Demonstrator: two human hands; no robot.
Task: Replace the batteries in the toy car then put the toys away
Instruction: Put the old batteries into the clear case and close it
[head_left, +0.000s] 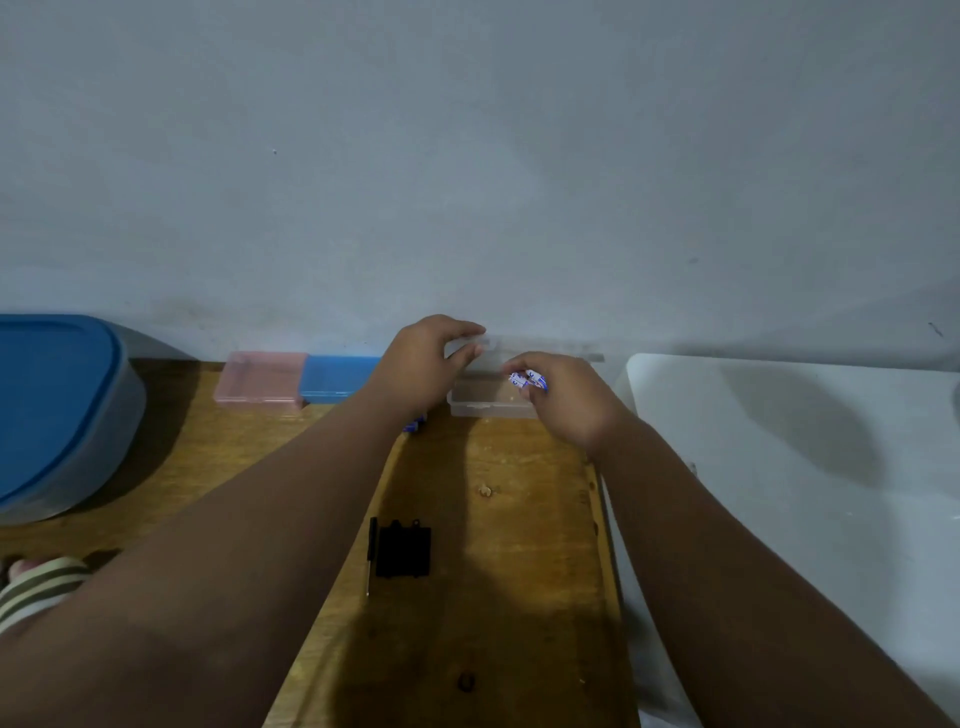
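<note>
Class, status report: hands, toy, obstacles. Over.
Left hand grips clear plastic lid. Right hand pinches small white-and-blue object over open clear box. Nothing blocks it.

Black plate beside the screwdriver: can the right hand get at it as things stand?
Probably yes. The black plate lies uncovered on the table, nearer the person than the right hand. That hand pinches a white-and-blue item over the clear box, though, so it would have to drop that first.

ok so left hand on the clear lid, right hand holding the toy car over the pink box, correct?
No. Head view: the right hand holds the toy car over the clear box, not the pink box. The left hand is on the clear lid.
</note>
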